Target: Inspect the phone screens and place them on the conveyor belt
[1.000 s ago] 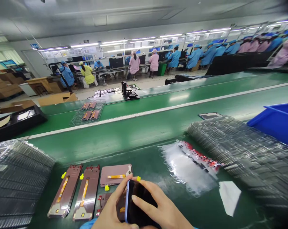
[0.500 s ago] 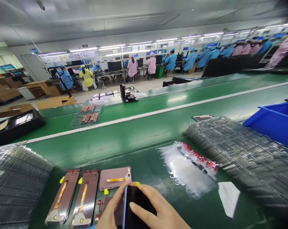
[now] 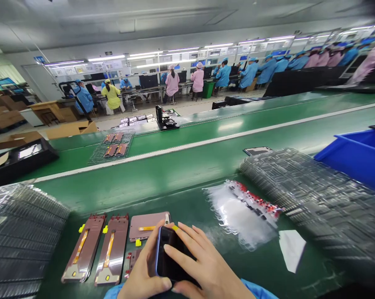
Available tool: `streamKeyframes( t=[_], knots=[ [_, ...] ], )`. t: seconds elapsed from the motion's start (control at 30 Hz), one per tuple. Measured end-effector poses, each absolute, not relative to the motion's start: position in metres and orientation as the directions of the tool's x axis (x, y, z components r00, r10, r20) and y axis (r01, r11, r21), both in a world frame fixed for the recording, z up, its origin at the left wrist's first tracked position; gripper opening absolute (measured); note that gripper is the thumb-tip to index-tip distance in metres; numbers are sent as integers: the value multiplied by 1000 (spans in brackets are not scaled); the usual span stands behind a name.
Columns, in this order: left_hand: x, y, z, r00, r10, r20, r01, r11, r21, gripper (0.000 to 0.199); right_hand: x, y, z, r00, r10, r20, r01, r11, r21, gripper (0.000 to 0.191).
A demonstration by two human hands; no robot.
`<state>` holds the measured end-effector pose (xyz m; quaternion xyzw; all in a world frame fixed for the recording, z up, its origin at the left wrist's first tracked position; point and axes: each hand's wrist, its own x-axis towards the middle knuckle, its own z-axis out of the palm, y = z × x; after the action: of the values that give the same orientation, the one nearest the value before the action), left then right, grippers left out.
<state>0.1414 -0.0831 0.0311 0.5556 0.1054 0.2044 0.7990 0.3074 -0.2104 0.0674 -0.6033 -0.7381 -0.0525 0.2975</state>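
Watching from my remote seat, I see a phone (image 3: 170,254) held up over the table (image 3: 181,199), tilted, with its blue edge turned to the left and its dark face up. The left hand (image 3: 142,265) curls round that blue edge, thumb up near the top corner. The right hand (image 3: 206,265) lies spread across the dark face, fingers well apart and pressing from above. Both hands are on the phone, with no pinch on anything else.

Just beyond the phone, I count what's out on the table so far. Two panels (image 3: 83,249) (image 3: 111,251) lie side by side, each with an orange ribbon (image 3: 81,246) and yellow tabs (image 3: 104,229). A third panel (image 3: 148,226) lies crosswise, right behind the phone, and a fourth panel (image 3: 132,259) is mostly hidden beside the left hand.

On the left sits a tray stack (image 3: 22,232), and on the right a bigger tray stack (image 3: 318,203), both piled high. Between the hands and that right stack lies a clear bag (image 3: 240,216) of small red-edged parts, with a white sheet (image 3: 291,249) nearby. A blue bin (image 3: 355,155) stands past the stack. I can't tell from here whether the phone has any panel fitted.
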Motion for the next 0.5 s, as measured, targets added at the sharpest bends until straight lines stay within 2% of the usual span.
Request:
streamKeyframes(
  t=[0.07,0.13,0.2,0.27,0.3,0.37,0.43,0.5],
  knots=[
    [144,-82,35,872,488,-34,-185,394,900,73,307,-209,62,-13,856,517,876,259,-408,58],
    [147,-79,42,824,534,-189,-138,513,847,48,309,-210,54,80,866,494,765,264,-587,69],
    [149,-71,50,768,559,-312,-101,587,803,39,313,-211,46,191,902,386,557,225,-800,79],
    [149,-62,57,733,576,-363,-85,606,791,42,317,-213,41,269,947,173,267,99,-959,72],
    [149,-57,60,715,593,-370,-94,606,790,43,318,-214,40,265,963,51,113,21,-993,65],
    [147,-49,64,687,623,-374,-116,602,790,43,320,-215,38,163,976,-147,-148,-123,-981,56],
    [146,-44,67,685,631,-363,-128,596,793,41,319,-215,39,10,975,-220,-314,-206,-927,53],
    [146,-41,70,714,609,-346,-123,595,794,43,316,-216,40,-86,975,-206,-397,-223,-890,50]
  ],
)
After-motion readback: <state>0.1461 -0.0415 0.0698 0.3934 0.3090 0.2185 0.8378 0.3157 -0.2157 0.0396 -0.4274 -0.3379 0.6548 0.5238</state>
